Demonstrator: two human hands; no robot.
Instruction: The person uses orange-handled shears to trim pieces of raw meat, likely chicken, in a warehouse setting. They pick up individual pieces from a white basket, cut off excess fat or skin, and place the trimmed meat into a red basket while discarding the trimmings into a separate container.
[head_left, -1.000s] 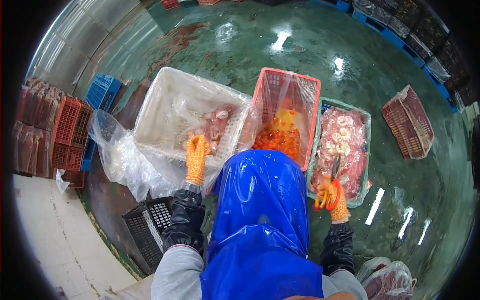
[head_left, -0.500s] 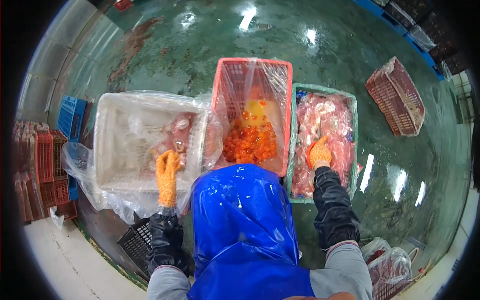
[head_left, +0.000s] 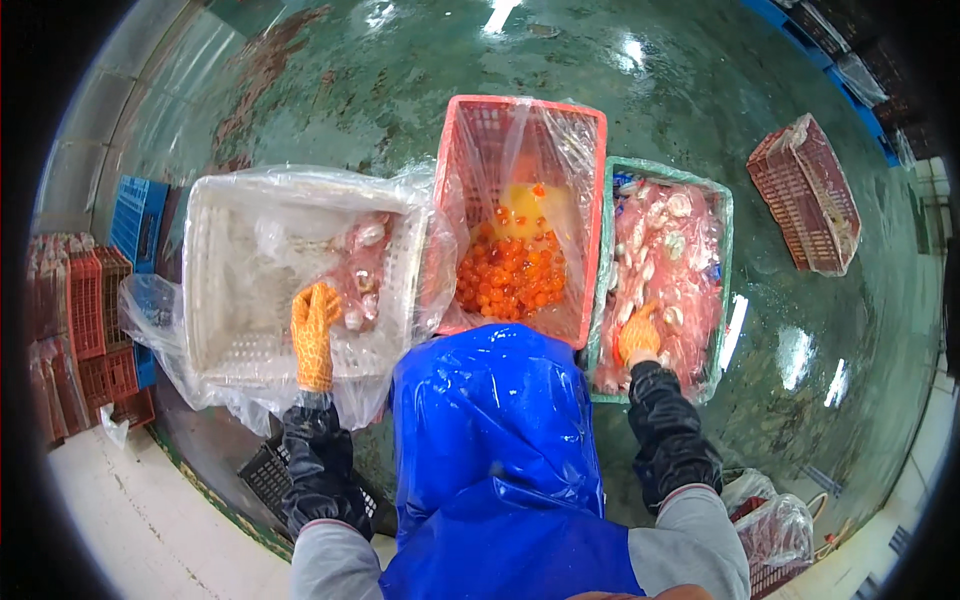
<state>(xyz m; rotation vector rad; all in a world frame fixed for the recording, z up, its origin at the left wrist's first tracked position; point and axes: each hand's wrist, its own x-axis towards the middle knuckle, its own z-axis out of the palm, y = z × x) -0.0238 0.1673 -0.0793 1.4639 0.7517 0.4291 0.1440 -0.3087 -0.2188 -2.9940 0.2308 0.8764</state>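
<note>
My left hand (head_left: 316, 330), in an orange patterned glove, is over the near side of a white crate (head_left: 200, 300) lined with clear plastic. Its fingers are curled together; anything between them is hidden. Beside it, pink and whitish raw meat pieces (head_left: 366, 262) lie in the crate's right part. My right hand (head_left: 638, 336), gloved alike, is down on the pink raw meat (head_left: 668, 255) filling a green crate (head_left: 726, 240). Its fingers curl downward, and what they grip cannot be made out. Between them, a red lined crate (head_left: 600, 180) holds orange yolk-like balls (head_left: 510, 270) and yellow liquid.
A blue apron (head_left: 495, 430) covers my lap close to the crates. An empty-looking dark red crate (head_left: 805, 200) stands on the wet green floor (head_left: 400, 120) at right. Stacked red crates (head_left: 95, 310) and a blue pallet (head_left: 138, 230) are at left, a black crate (head_left: 265, 480) near my left forearm.
The left hand has shifted slightly left and toward the far side, away from the meat in the white crate. My right hand has moved nearer to me in the green crate; the view has shifted slightly.
</note>
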